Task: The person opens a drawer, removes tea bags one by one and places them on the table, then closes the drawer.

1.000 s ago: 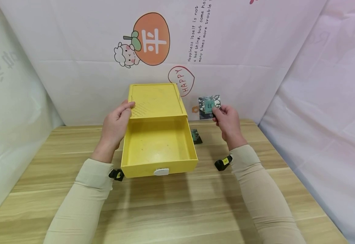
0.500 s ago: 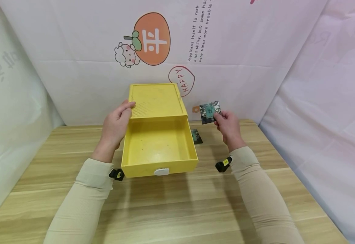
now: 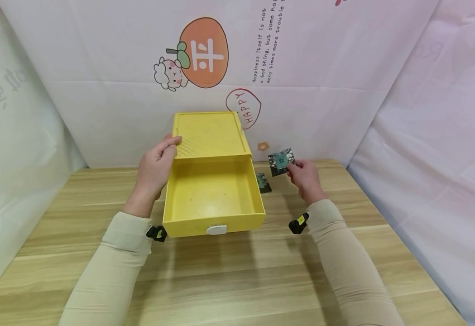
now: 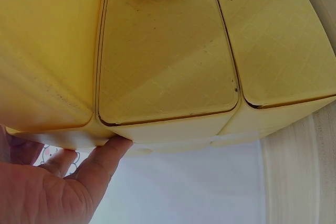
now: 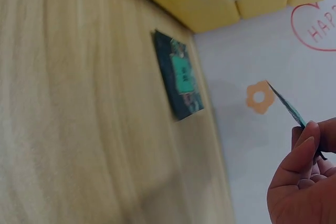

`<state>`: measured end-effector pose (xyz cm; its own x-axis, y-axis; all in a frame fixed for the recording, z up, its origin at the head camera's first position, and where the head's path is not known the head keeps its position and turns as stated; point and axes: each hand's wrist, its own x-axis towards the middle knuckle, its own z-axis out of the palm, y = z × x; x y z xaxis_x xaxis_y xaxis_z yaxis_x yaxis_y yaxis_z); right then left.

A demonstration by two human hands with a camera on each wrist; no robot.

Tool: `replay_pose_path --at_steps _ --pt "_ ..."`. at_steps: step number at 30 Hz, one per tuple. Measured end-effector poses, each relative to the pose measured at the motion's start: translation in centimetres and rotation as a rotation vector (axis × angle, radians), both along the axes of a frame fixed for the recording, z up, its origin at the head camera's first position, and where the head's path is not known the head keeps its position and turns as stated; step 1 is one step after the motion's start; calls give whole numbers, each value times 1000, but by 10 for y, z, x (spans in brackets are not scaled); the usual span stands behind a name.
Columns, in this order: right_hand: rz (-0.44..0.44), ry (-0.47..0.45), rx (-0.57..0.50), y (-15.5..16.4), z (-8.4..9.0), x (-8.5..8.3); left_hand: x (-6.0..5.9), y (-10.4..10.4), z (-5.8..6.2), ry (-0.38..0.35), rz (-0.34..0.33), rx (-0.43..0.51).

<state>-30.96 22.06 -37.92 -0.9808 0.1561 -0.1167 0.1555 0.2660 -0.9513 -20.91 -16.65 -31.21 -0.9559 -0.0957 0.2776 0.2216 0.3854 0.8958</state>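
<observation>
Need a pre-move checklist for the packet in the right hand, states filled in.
1. Top drawer open: ok, pulled out.
2. Lower drawers shut: ok.
3. Left hand on cabinet: ok, touching its left side.
4. Packet held: ok, pinched in right hand.
5. Packet over drawer: not ok, off to its right.
6. Packet sealed: cannot tell.

left arm (image 3: pixel 107 271) and right arm (image 3: pixel 351 267) both stretched out front in light sleeves (image 3: pixel 128 237), held well apart, wrists (image 3: pixel 137 204) bare past the cuffs. left hand (image 3: pixel 153 167) is in a grip, fingers bent, while the right hand (image 3: pixel 305 177) is doing more of a pinch, thumb meeting fingers, the rest curled in
</observation>
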Motion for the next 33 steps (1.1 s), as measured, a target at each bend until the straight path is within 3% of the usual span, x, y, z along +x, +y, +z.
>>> replay_pose_path --at_steps 17,22,29,33 --pt "7 -67 57 8 -27 -4 -2 1 -2 5 3 1" --pt "20 -90 146 10 -35 -6 -1 1 -1 5 -3 7" --pt "43 -62 355 16 -45 -4 0 1 -1 0 -6 9" --pt "30 -79 369 16 -49 -5 0 1 -1 -2 -3 7"
